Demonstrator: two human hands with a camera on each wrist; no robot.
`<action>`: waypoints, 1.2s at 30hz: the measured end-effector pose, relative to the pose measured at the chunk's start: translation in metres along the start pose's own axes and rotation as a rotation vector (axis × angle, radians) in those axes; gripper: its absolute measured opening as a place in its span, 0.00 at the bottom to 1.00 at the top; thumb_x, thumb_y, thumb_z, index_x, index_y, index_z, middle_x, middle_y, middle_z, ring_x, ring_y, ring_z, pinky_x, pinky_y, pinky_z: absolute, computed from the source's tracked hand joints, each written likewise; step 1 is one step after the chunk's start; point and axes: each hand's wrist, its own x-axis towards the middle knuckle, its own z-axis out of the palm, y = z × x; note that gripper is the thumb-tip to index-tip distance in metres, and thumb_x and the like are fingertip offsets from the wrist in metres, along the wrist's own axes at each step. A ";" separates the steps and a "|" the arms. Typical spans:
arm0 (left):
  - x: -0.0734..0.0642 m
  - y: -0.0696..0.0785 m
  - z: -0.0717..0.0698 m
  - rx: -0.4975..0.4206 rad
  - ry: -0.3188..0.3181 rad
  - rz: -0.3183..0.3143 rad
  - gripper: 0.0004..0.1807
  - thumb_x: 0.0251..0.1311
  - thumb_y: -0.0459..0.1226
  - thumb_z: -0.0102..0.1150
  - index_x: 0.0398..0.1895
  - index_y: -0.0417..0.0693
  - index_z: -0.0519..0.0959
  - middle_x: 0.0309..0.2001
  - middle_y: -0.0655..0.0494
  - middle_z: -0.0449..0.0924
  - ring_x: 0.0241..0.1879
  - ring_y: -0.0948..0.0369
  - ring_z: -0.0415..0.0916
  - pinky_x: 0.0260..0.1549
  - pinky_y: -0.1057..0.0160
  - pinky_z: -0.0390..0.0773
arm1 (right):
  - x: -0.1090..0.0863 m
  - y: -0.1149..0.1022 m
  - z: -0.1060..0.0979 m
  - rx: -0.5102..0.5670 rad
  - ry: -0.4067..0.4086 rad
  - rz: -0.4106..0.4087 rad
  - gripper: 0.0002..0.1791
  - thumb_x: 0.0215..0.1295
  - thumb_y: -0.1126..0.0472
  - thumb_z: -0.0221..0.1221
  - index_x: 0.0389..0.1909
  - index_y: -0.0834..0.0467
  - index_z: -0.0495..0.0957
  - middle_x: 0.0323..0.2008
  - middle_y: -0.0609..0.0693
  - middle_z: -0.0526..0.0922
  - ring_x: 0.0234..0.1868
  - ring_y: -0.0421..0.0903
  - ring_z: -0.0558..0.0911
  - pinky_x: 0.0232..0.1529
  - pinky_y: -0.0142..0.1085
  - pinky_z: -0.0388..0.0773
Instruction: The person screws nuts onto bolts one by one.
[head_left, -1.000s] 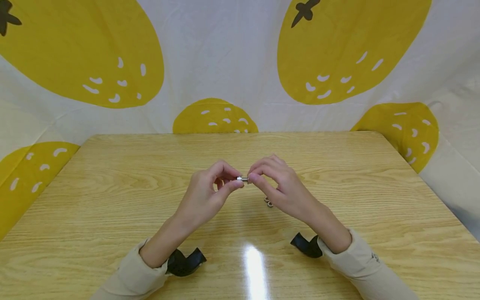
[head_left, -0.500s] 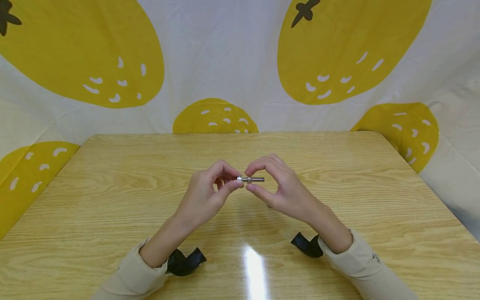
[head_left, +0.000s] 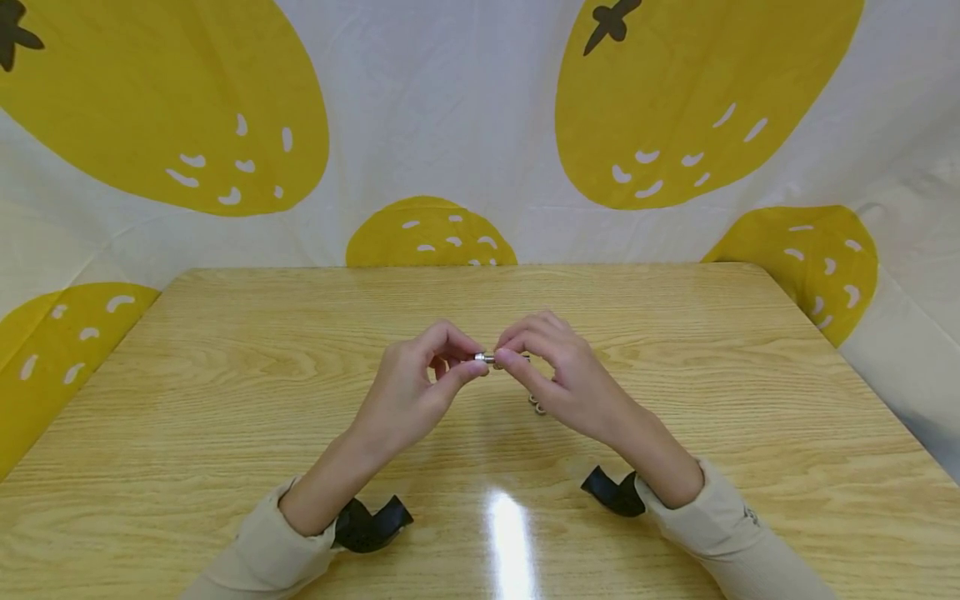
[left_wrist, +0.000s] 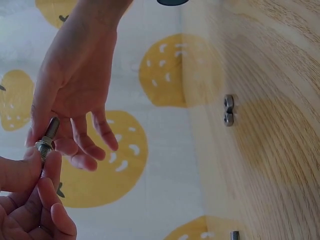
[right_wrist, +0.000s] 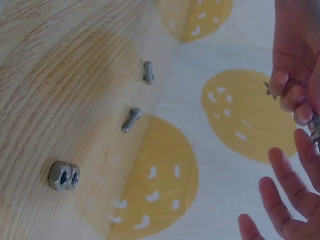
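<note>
My left hand (head_left: 416,375) pinches a metal bolt by its head end between thumb and fingers, above the table. The bolt's shank (left_wrist: 52,128) points toward my right hand in the left wrist view. Partway along it sits a hex nut (left_wrist: 43,145), threaded around the shank. Thumb and index finger of my right hand (head_left: 562,371) pinch this nut from both sides, its other fingers spread loosely. In the head view, right-hand fingers hide the nut and part of the shank.
Two loose hex nuts (right_wrist: 61,177) lie side by side on the wooden table (head_left: 247,400), below my right hand. Two more bolts (right_wrist: 131,120) (right_wrist: 148,73) lie on the table in the right wrist view. A patterned cloth (head_left: 442,100) hangs behind the table.
Half a second ago my right thumb and index finger were spread at the nut, leaving the shank in sight; now they have come together on it again. My left hand stays still.
</note>
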 end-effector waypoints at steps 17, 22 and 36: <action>0.000 0.000 0.000 -0.003 0.001 -0.009 0.06 0.55 0.34 0.63 0.36 0.44 0.78 0.27 0.59 0.81 0.23 0.65 0.68 0.23 0.70 0.69 | 0.000 -0.001 0.000 0.024 0.009 -0.058 0.14 0.56 0.67 0.63 0.44 0.58 0.74 0.43 0.47 0.78 0.48 0.43 0.73 0.51 0.39 0.71; -0.001 0.000 0.000 0.001 0.001 -0.012 0.06 0.55 0.34 0.63 0.36 0.44 0.78 0.28 0.59 0.82 0.23 0.65 0.68 0.23 0.70 0.69 | 0.000 0.000 0.001 0.025 0.013 -0.065 0.11 0.58 0.65 0.62 0.42 0.57 0.76 0.42 0.46 0.79 0.48 0.43 0.72 0.50 0.40 0.71; 0.000 0.000 0.000 -0.012 0.000 -0.006 0.06 0.55 0.34 0.63 0.35 0.44 0.78 0.28 0.58 0.82 0.23 0.65 0.69 0.24 0.69 0.71 | -0.001 -0.002 -0.002 0.005 -0.038 0.054 0.11 0.67 0.53 0.54 0.40 0.55 0.79 0.43 0.45 0.80 0.49 0.43 0.72 0.50 0.42 0.70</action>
